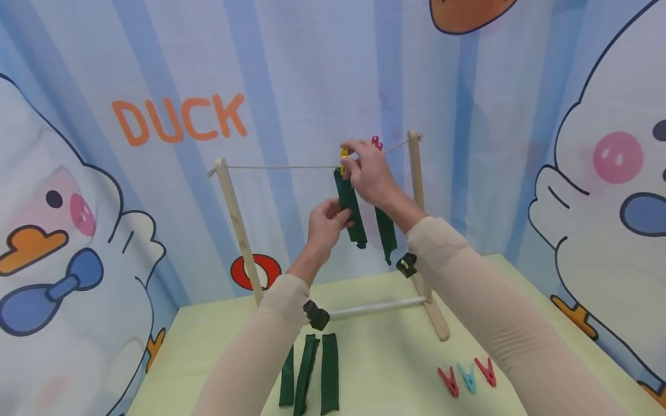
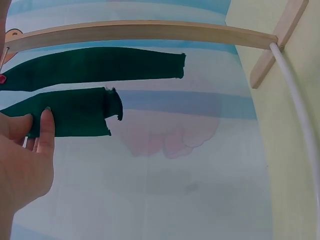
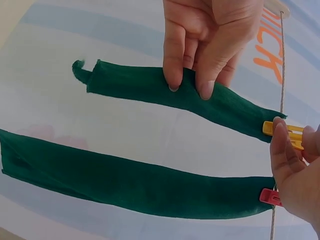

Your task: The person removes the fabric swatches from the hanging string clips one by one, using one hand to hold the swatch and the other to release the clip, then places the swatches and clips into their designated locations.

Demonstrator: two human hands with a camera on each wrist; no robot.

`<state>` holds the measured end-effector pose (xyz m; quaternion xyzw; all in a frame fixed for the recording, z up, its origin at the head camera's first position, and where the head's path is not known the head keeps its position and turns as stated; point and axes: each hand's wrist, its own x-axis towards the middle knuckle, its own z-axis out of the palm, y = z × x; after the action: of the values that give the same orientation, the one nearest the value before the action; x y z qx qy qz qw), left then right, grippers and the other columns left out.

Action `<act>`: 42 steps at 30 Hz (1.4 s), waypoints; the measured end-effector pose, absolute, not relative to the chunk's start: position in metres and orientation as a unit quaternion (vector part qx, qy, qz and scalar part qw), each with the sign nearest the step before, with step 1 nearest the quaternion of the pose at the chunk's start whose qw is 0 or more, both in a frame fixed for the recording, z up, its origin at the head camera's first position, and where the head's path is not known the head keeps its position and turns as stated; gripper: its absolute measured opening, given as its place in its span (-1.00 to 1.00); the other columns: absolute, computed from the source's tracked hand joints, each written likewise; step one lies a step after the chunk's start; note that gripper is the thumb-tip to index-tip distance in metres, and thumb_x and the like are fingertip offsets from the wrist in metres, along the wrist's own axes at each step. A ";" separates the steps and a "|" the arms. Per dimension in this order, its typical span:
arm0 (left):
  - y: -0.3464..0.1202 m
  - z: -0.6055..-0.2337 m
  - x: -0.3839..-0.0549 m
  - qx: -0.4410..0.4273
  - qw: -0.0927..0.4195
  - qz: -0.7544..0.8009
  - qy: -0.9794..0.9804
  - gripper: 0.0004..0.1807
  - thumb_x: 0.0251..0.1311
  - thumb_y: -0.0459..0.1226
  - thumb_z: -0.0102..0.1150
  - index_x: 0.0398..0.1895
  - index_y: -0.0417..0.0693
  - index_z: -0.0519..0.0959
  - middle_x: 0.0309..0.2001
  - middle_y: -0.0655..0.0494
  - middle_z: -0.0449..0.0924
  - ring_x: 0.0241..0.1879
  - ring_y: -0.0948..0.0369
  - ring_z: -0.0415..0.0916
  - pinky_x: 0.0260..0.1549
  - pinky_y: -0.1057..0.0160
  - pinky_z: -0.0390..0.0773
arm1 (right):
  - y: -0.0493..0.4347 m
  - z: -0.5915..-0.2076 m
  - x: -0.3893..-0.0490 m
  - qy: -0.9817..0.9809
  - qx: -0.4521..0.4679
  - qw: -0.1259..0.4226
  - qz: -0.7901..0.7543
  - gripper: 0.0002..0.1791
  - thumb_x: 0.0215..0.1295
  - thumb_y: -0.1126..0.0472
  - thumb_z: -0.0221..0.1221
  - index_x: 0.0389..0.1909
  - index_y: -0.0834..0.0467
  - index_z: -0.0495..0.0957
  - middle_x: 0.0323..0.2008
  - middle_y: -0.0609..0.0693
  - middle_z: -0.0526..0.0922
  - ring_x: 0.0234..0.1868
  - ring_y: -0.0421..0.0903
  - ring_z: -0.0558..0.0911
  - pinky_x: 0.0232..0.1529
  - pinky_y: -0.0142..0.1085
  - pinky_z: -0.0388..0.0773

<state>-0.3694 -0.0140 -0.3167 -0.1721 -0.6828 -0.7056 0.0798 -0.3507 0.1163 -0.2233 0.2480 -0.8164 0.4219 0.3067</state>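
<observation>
Left of centre we see the left post (image 1: 237, 228) and open room along the cord (image 1: 283, 167), while three loose strips (image 1: 330, 372) lie lower centre on the counter (image 1: 208, 329). At the centre our left hand (image 1: 325, 224) pinches the hanging green strip (image 1: 350, 205) partway down; it looks light, soft and floppy, best held near its top edge, where our right hand (image 1: 370, 170) pinches the yellow clip (image 3: 268, 128) at the cord. Right of it a second strip (image 1: 386, 231) hangs close under a red clip (image 3: 270, 196), leaving us little room before the right post (image 1: 417, 173)
</observation>
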 end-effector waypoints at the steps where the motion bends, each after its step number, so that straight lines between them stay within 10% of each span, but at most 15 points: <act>1: -0.014 -0.316 -0.369 -0.172 0.079 -0.706 -0.682 -0.71 0.38 -0.40 0.17 0.12 -0.27 0.55 -0.06 -0.12 0.58 -0.08 0.06 0.61 -0.10 0.21 0.67 | 0.117 -0.223 -0.351 -0.818 0.246 0.308 0.419 -0.63 0.51 0.34 0.06 0.27 0.31 0.43 0.05 0.19 0.47 -0.24 -0.02 0.66 -0.12 -0.26 0.66; 42: -0.008 -0.324 -0.342 -0.185 0.043 -0.706 -0.682 -0.42 0.38 -0.42 0.16 0.45 -0.05 0.36 -0.01 -0.15 0.57 -0.15 0.09 0.62 -0.08 0.20 0.66 | 0.128 -0.206 -0.342 -0.769 0.242 0.400 0.437 -0.80 0.51 0.38 0.03 0.05 0.33 0.51 -0.08 0.14 0.56 -0.37 -0.07 0.66 -0.32 -0.40 0.60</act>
<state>-0.3419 -0.0077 -0.3237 -0.1851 -0.6824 -0.7059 0.0426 -0.3416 0.1283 -0.2062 0.2420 -0.7687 0.4367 0.3999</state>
